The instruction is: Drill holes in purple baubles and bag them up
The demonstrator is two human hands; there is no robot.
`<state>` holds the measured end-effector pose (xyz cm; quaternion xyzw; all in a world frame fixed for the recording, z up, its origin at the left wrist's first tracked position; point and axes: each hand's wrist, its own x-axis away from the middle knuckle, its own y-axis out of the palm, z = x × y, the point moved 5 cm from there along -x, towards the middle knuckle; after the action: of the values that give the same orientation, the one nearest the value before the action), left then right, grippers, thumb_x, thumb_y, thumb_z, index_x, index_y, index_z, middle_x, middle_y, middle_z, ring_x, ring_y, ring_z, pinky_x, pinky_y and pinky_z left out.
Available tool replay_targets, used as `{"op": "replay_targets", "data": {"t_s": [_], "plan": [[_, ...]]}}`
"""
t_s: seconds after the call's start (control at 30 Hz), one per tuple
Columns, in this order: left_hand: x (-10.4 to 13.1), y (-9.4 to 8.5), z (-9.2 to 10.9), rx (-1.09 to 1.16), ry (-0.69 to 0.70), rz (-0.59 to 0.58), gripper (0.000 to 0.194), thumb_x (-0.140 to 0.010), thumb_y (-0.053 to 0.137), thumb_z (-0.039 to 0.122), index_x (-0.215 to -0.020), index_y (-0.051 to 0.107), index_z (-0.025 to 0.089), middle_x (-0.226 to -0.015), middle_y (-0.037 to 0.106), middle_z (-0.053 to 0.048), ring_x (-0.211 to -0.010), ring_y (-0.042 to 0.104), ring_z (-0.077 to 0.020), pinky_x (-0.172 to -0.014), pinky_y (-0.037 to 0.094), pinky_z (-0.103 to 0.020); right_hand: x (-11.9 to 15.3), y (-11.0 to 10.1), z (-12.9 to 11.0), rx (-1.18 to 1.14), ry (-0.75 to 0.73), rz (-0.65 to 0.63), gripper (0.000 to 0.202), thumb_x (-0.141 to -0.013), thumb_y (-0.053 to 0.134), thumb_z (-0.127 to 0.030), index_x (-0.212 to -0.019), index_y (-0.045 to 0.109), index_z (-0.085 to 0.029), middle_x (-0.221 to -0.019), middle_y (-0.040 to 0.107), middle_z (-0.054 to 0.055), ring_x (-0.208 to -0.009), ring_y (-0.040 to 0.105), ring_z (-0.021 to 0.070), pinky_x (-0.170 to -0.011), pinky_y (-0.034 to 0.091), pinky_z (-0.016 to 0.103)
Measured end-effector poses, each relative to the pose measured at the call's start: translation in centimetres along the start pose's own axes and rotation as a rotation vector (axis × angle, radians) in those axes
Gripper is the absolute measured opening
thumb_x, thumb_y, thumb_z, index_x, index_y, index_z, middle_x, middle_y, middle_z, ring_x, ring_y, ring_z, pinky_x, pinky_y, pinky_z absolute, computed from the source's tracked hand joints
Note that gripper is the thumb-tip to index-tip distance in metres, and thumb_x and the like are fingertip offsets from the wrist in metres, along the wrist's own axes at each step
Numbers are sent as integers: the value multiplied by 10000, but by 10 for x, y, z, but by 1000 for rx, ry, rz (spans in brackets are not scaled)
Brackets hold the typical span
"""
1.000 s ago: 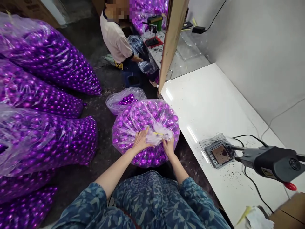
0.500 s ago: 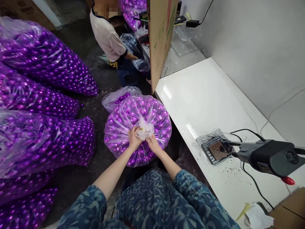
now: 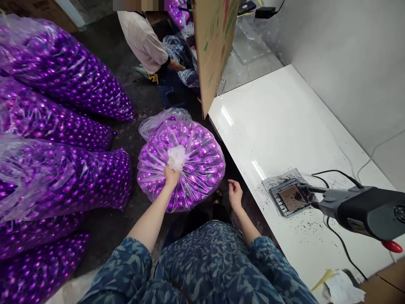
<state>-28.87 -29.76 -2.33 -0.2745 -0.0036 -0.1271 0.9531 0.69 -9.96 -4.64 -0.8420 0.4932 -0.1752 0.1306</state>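
A large clear plastic bag (image 3: 202,169) full of shiny purple balls stands in front of me, its top gathered into a bunched neck. My left hand (image 3: 171,175) is closed around that neck, just below the crumpled white tuft (image 3: 176,157). Off the bag's right side, my right hand (image 3: 235,194) hangs in the air between the bag and the white table, loosely bent and holding nothing. Behind the bag lies a slack clear bag (image 3: 152,123) with a few purple pieces in it.
Several filled bags (image 3: 69,71) of purple balls lie stacked at left. On the white table (image 3: 253,122) at right are a grey device (image 3: 287,200) and a black machine (image 3: 363,211) with a red knob. A cardboard panel (image 3: 210,55) stands at the far end, near another person (image 3: 144,42).
My right hand has let go of the bag's neck and moved right, away from the bag. The left hand still grips the neck, which has shifted left.
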Motion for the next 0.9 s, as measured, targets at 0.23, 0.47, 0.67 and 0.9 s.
{"op": "replay_targets", "data": {"t_s": [0.23,0.47,0.67,0.9], "plan": [[-20,-48,-1,48,-73,43,441,-705,738,272,-1108,690,101,-1151,745,-147,-1111,688,-280,-1032,531,-425,-31,34,25,16,32,-162,386,-862,507,-436,-1060,694,-163,-1106,700,123,-965,657,229,-936,537,439],[-35,-98,-35,56,-105,47,490,-621,788,301,-1064,683,117,-1158,724,-163,-1171,663,-329,-1088,479,-515,-62,116,8,-21,-36,-318,733,-869,577,-573,-1481,465,-188,-1505,482,144,-1358,497,255,-1167,394,470],[-49,-145,-75,74,-112,110,517,-601,791,335,-1066,678,138,-1191,722,-136,-1208,644,-334,-1113,447,-554,-36,174,15,-10,-78,-331,662,-936,451,-600,-1451,515,-188,-1518,487,127,-1439,429,236,-1225,306,475],[-65,-193,-121,184,-199,187,625,-594,798,253,-1181,616,137,-1289,685,-132,-1215,648,-286,-1109,467,-506,-1,198,73,-155,135,-238,453,-834,591,-507,-1109,712,-168,-1212,695,128,-1080,665,227,-1023,504,427]]}}
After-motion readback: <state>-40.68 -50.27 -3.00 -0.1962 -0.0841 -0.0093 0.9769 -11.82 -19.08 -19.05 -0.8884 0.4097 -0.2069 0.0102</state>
